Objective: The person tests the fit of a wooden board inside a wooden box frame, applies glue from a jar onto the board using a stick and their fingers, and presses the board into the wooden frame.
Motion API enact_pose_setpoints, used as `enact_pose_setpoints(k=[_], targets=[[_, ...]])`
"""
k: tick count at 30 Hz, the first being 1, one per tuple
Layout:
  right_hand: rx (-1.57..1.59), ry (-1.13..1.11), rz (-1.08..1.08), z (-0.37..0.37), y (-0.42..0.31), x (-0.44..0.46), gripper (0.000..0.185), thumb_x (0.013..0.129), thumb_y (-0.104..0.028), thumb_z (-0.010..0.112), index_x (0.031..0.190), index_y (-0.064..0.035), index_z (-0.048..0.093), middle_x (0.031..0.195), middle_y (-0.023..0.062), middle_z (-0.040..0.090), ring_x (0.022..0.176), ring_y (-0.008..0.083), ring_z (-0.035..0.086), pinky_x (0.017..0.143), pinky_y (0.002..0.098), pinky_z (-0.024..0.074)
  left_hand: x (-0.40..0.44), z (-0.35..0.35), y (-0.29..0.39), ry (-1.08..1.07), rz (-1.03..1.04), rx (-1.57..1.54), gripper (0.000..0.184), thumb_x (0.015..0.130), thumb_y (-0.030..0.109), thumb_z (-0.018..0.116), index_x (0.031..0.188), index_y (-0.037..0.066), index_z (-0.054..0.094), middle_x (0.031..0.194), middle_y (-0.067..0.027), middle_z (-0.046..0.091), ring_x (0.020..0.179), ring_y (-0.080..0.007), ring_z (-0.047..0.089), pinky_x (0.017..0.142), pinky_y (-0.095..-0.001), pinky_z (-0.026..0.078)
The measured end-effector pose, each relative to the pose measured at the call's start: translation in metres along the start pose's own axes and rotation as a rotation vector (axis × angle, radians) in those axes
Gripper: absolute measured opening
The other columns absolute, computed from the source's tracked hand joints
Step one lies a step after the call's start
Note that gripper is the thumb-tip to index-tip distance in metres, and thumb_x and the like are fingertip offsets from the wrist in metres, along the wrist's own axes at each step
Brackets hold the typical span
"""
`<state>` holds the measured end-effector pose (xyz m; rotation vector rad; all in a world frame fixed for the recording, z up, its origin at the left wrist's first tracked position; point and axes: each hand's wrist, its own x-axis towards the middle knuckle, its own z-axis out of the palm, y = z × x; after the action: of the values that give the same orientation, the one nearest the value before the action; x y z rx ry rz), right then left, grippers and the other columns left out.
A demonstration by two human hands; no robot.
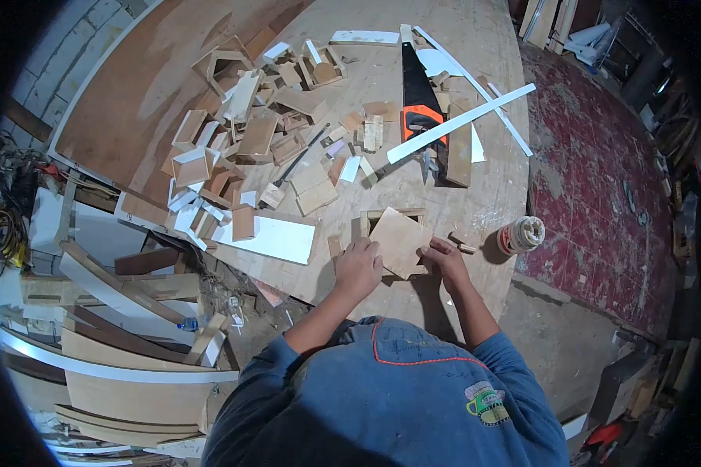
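A square piece of thin plywood (401, 240) sits turned at an angle on a small wooden box frame (368, 223), whose back edge shows behind it. My left hand (358, 266) is closed at the left side of the plywood, fingers bent against its edge. On the other side, my right hand (446, 261) pinches the plywood's right edge between thumb and fingers. A small wooden stick (463, 244) lies just beyond the right fingers. An open jar (521, 235) with pale, lumpy contents stands farther right.
Wood offcuts and small box pieces (257, 136) are heaped at the back left. A handsaw (422, 113) lies beyond the box, with a white strip (461, 123) across it. A white board (273, 239) lies left. Curved wooden parts (117, 280) stand below the table's left edge.
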<state>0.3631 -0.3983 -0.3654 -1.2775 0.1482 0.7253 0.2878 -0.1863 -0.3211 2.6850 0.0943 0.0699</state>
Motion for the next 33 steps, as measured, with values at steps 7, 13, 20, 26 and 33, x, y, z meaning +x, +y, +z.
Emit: enact_pose_setpoints(k=[7, 13, 20, 26, 33], targets=[[0.315, 0.021, 0.012, 0.007, -0.003, -0.006, 0.042, 0.080, -0.008, 0.065, 0.120, -0.0023, 0.056, 0.099, 0.0032, 0.063, 0.090, 0.0105, 0.058, 0.078, 0.0245, 0.0466, -0.006, -0.009, -0.001, -0.011, -0.075, -0.061, 0.047, 0.082, 0.032, 0.057, 0.113, -0.003, 0.057, 0.109, -0.0195, 0.057, 0.096, -0.0345, 0.059, 0.083, -0.0406, 0.048], [-0.190, -0.170, -0.413, 0.075, -0.024, -0.031, 0.057, 0.071, -0.001, 0.071, 0.125, -0.0071, 0.053, 0.124, 0.0062, 0.055, 0.101, 0.0167, 0.057, 0.085, 0.0318, 0.0496, 0.006, -0.028, -0.056, -0.326, -0.731, -0.846, 0.094, 0.081, 0.079, 0.026, 0.121, -0.002, 0.053, 0.110, -0.0191, 0.060, 0.101, -0.0277, 0.060, 0.084, -0.0433, 0.049], [-0.771, -0.170, -0.845, 0.137, 0.001, -0.053, 0.057, 0.070, -0.003, 0.070, 0.124, -0.0129, 0.053, 0.130, 0.0110, 0.051, 0.098, 0.0254, 0.056, 0.079, 0.0388, 0.0489, -0.026, -0.036, -0.067, -0.279, -0.705, -1.941, 0.093, 0.081, 0.079, 0.017, 0.137, 0.006, 0.036, 0.127, -0.0145, 0.051, 0.115, -0.0305, 0.052, 0.096, -0.0449, 0.044], [-1.299, -0.194, -1.119, 0.147, -0.024, -0.080, 0.054, 0.068, -0.014, 0.065, 0.121, -0.0129, 0.054, 0.138, 0.0093, 0.044, 0.102, 0.0228, 0.053, 0.083, 0.0389, 0.0395, -0.053, -0.005, -0.077, -0.117, -0.324, -2.051, 0.080, 0.078, 0.062, 0.058, 0.134, 0.008, 0.038, 0.125, -0.0117, 0.051, 0.112, -0.0282, 0.053, 0.093, -0.0399, 0.048], [-1.351, -0.245, -1.218, 0.137, -0.056, -0.099, 0.051, 0.069, -0.012, 0.066, 0.119, -0.0114, 0.055, 0.137, 0.0094, 0.044, 0.106, 0.0219, 0.052, 0.081, 0.0373, 0.0396, -0.042, -0.032, -0.061, -0.284, -0.436, -1.997, 0.069, 0.069, 0.028, 0.075, 0.125, 0.001, 0.046, 0.114, -0.0123, 0.058, 0.105, -0.0260, 0.058, 0.091, -0.0377, 0.049]])
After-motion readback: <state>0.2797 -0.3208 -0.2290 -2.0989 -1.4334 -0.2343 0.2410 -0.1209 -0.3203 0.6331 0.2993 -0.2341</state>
